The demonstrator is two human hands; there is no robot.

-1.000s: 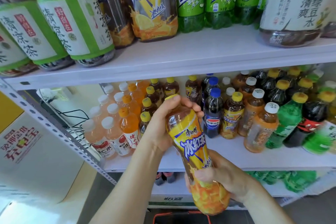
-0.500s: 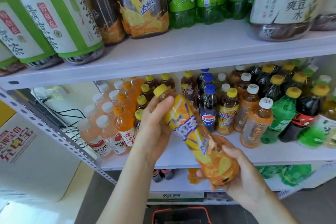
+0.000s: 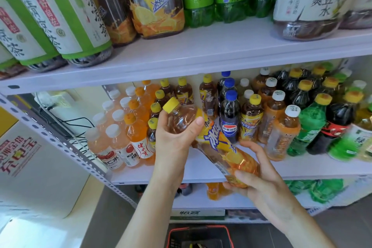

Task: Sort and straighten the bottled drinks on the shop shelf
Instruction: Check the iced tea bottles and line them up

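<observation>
Yellow-labelled plastic iced-tea bottle [image 3: 217,145] with a yellow screw cap [image 3: 170,105] is up off the white metal shelf board [image 3: 322,169], held in front of it and tilted hard: cap pointing to about 10 o'clock, orange base down at 4 o'clock. Left hand [image 3: 174,139] is wrapped round the clear shoulder just under the cap, thumb across the front. Right hand [image 3: 261,185] cups the base from below, fingers curled on it. Dark blue-capped cola bottle [image 3: 229,121] stands upright just behind at 1 o'clock. Red-rimmed shopping basket [image 3: 199,235] at 6 o'clock.
</observation>
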